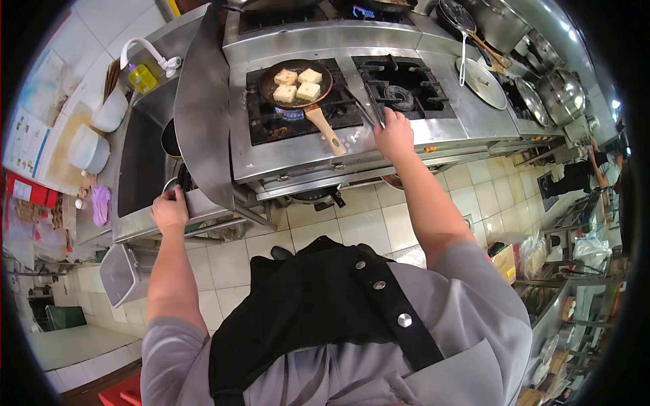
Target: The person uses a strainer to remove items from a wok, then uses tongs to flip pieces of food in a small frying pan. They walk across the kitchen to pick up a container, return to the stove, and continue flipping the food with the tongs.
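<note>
My left hand (170, 208) is closed on the black handle (183, 177) of a pan (169, 139) that sits in the sink, partly hidden by the metal divider. In my right hand (395, 135) are metal tongs (364, 108), held over the stove's front ledge, tips pointing toward the frying pan. This dark frying pan (326, 84) rests on the left burner over a blue flame, with its wooden handle (325, 132) toward me. Several pale, lightly browned blocks that look like tofu (309, 91) lie in it, apart from the tongs.
A curved metal divider (203, 101) separates the sink (139, 149) from the stove. To the right are a second burner (399, 98), an oval plate (484, 84) and stacked metal pots (497, 24). Another person (582, 174) stands far right. A grey bin (122, 277) is below left.
</note>
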`<state>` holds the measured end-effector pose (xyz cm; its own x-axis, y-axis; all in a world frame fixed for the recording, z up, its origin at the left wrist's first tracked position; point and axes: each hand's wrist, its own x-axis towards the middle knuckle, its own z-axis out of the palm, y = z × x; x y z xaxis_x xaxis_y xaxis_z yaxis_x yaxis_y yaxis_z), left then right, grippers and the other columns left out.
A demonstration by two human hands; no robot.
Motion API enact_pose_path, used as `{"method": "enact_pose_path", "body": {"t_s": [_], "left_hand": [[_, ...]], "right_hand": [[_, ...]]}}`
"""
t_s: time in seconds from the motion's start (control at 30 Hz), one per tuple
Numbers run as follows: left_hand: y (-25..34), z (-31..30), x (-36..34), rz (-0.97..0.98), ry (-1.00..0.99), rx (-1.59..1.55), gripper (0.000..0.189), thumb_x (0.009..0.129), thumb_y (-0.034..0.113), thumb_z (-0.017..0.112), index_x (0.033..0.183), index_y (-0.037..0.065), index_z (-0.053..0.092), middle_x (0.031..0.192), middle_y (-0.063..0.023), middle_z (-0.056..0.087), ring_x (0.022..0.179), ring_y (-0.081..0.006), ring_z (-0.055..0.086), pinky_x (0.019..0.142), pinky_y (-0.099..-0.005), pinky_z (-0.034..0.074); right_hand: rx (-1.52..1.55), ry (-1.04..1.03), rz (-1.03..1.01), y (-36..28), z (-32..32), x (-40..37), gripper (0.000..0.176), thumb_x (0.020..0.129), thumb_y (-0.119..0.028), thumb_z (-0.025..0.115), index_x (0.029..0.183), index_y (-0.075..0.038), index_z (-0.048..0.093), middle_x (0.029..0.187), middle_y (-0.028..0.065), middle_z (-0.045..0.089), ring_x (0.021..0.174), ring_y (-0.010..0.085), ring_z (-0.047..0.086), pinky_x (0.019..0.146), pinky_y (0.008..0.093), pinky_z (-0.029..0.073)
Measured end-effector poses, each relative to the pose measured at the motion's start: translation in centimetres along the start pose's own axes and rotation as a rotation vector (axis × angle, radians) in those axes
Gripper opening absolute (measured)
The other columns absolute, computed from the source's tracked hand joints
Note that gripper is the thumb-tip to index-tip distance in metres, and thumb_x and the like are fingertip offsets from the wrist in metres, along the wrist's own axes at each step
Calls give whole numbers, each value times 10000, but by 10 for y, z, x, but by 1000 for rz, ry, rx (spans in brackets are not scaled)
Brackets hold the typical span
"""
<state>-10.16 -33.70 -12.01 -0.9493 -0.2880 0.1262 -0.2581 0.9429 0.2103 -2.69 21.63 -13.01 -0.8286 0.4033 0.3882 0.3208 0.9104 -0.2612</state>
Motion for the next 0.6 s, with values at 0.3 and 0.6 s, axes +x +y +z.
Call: {"method": "enact_pose_path", "body": {"t_s": [0.3, 0.6], "left_hand": [[-1, 2, -2, 30, 67, -9, 431, 964, 478, 581, 943, 89, 763, 1058, -87, 732, 1152, -264, 608, 1078, -460, 373], [-6, 8, 3, 39, 68, -19, 460, 962, 492, 575, 957, 69, 756, 1053, -145, 714, 1123, -323, 617, 1015, -472, 421]], "right_hand": [[-75, -322, 209, 9, 32, 48, 434, 899, -220, 599, 1267, -7, 511, 1214, 276, 622, 1131, 423, 630, 967, 488, 519], [678, -2, 270, 32, -7, -102, 241, 975, -239, 598, 1033, -13, 540, 740, 192, 624, 620, 337, 589, 607, 444, 473]]}}
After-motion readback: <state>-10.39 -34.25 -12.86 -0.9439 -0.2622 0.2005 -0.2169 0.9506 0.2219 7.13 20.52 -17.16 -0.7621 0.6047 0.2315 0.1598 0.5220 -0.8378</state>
